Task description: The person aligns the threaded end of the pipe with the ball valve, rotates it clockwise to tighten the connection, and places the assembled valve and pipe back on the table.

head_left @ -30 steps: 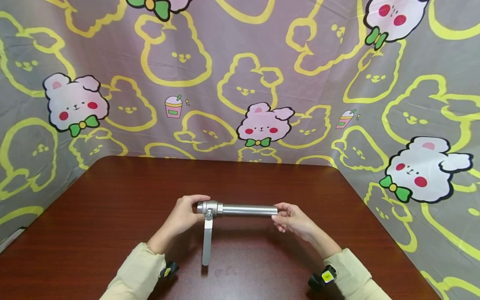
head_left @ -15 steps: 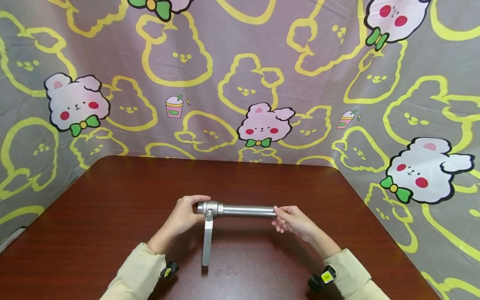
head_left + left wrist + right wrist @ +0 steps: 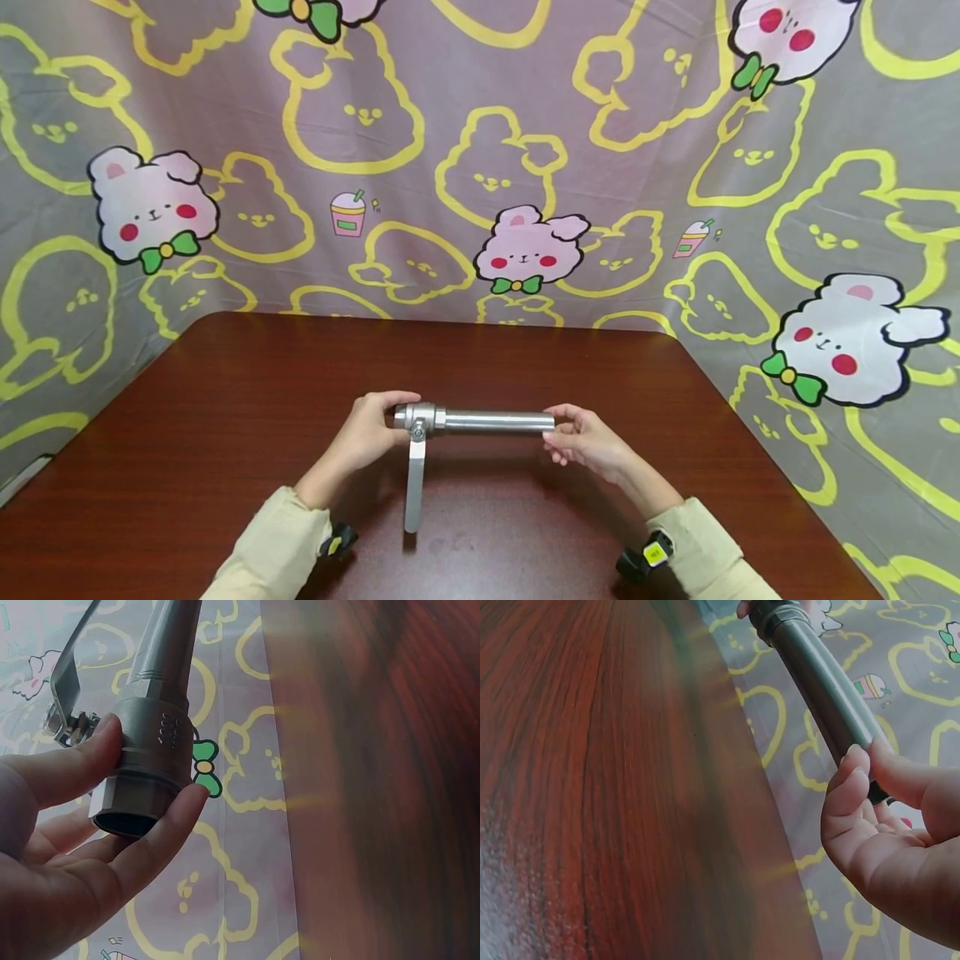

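Observation:
A steel ball valve (image 3: pixel 422 414) with a long flat lever handle (image 3: pixel 415 487) is joined to a straight metal pipe (image 3: pixel 495 422), held level over the table. My left hand (image 3: pixel 369 429) grips the valve body at its free end. In the left wrist view, thumb and fingers wrap the valve (image 3: pixel 150 742), whose hexagonal mouth faces the palm. At the pipe's other end, my right hand (image 3: pixel 585 442) pinches the tube. The right wrist view shows thumb and fingertips on the pipe (image 3: pixel 832 690) near its open end. The lever points toward me.
The dark red-brown wooden table (image 3: pixel 480 367) spreads beneath both hands. Behind and beside it hangs a grey curtain (image 3: pixel 450 83) with yellow outlines and rabbit faces. Cream sleeves (image 3: pixel 270 542) and black wrist devices (image 3: pixel 645 557) are at the forearms.
My right thumb and fingers shift at the pipe's end, over its top half a second ago and now back lower on it. The left hand, valve and lever stay where they were.

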### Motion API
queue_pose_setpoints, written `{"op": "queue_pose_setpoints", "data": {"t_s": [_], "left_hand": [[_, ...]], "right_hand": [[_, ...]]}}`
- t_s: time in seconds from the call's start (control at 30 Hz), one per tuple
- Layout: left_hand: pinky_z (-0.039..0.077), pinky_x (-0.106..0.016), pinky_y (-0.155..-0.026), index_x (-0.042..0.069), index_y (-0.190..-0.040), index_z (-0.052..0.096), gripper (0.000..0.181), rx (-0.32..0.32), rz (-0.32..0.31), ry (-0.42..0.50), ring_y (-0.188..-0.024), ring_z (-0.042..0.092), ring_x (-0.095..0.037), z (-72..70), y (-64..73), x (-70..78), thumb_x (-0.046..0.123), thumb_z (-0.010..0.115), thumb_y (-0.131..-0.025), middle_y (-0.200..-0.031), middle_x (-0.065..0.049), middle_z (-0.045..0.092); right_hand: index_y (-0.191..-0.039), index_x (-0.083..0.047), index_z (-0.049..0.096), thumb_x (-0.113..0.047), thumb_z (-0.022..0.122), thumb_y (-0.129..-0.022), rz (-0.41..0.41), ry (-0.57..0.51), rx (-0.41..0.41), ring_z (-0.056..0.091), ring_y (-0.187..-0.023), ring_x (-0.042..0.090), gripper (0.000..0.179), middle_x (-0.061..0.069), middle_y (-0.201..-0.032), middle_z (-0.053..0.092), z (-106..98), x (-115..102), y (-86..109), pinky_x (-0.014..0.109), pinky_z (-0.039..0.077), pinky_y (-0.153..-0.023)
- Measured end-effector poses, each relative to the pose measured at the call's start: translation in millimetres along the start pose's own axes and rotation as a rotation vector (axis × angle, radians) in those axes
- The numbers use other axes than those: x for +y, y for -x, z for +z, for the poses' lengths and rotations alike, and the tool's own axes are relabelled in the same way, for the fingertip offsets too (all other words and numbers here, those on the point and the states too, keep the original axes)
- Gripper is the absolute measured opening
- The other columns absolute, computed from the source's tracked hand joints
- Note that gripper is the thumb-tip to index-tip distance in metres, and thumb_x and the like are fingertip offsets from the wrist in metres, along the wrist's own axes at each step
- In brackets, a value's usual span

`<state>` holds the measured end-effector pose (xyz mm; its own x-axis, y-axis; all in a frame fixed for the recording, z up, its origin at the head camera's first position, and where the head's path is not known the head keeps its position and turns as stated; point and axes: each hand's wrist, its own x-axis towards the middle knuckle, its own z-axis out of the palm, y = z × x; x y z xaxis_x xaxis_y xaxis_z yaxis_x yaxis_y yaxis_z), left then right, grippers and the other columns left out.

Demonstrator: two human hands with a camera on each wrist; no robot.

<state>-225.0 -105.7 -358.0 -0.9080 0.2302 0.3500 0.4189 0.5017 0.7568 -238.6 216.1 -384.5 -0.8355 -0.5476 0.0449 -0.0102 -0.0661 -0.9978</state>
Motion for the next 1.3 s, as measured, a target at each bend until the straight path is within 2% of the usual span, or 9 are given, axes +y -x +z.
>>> {"op": "queue_pose_setpoints", "data": {"t_s": [0.13,0.4,0.6,0.77,0.87,1.07,1.3], "left_hand": [[0.044,-0.035,-0.067,-0.004,-0.101,0.064,0.041,0.003,-0.008,0.002,-0.078,0.055,-0.021,0.0,0.2,-0.4,-0.012,0.068,-0.061,-0.092,-0.014,0.064],[0.045,-0.037,-0.068,-0.005,-0.102,0.063,0.041,-0.011,-0.01,0.015,-0.078,0.055,-0.021,2.1,-0.8,-2.1,-0.012,0.069,-0.062,-0.093,-0.015,0.063],[0.045,-0.037,-0.069,-0.005,-0.102,0.063,0.041,-0.013,-0.009,0.013,-0.079,0.055,-0.021,2.7,-0.6,-1.4,-0.012,0.069,-0.061,-0.093,-0.014,0.063],[0.045,-0.038,-0.07,-0.005,-0.102,0.063,0.04,-0.015,-0.009,0.012,-0.079,0.055,-0.022,3.0,-1.1,-1.6,-0.012,0.069,-0.062,-0.093,-0.014,0.063],[0.045,-0.038,-0.07,-0.005,-0.102,0.063,0.04,-0.019,-0.011,0.013,-0.08,0.055,-0.022,3.1,-1.4,-1.7,-0.012,0.069,-0.063,-0.094,-0.014,0.063],[0.045,-0.036,-0.069,-0.005,-0.102,0.063,0.04,-0.024,-0.013,0.01,-0.079,0.055,-0.022,2.5,-1.8,-1.2,-0.012,0.069,-0.062,-0.093,-0.014,0.063],[0.044,-0.034,-0.068,-0.005,-0.101,0.063,0.04,-0.015,-0.014,0.006,-0.079,0.055,-0.022,2.7,-1.1,-1.9,-0.011,0.069,-0.062,-0.093,-0.014,0.063]], "right_hand": [[-0.101,0.002,0.042,-0.017,0.059,-0.085,0.001,0.0,-0.001,0.053,-0.059,0.009,0.03,0.002,-0.072,0.057,-1.5,0.2,-0.6,0.02,0.043,-0.053],[-0.089,0.001,0.045,-0.02,0.042,-0.095,0.113,0.066,0.117,0.051,-0.056,0.011,0.022,0.007,-0.069,0.055,2.5,-2.7,-2.3,0.02,0.042,-0.053],[-0.089,0.002,0.048,-0.019,0.048,-0.092,0.131,0.029,0.187,0.052,-0.056,0.012,0.022,0.008,-0.069,0.056,6.0,-6.7,-2.3,0.02,0.043,-0.052],[-0.111,0.009,0.039,-0.012,0.057,-0.087,0.115,0.039,0.163,0.052,-0.058,0.012,0.036,0.006,-0.073,0.055,4.7,-5.1,-1.4,0.021,0.043,-0.054],[-0.117,0.009,0.036,-0.005,0.062,-0.082,0.102,0.072,0.144,0.052,-0.058,0.012,0.046,0.006,-0.073,0.055,4.2,-5.4,-0.2,0.022,0.043,-0.053],[-0.115,0.013,0.037,-0.001,0.061,-0.081,0.097,0.073,0.13,0.052,-0.058,0.011,0.043,0.006,-0.073,0.055,2.9,-4.6,-0.7,0.021,0.044,-0.053],[-0.104,0.011,0.041,-0.004,0.054,-0.087,0.087,0.015,0.106,0.052,-0.057,0.011,0.027,0.006,-0.072,0.055,2.3,-3.0,-1.1,0.021,0.044,-0.053]]}}
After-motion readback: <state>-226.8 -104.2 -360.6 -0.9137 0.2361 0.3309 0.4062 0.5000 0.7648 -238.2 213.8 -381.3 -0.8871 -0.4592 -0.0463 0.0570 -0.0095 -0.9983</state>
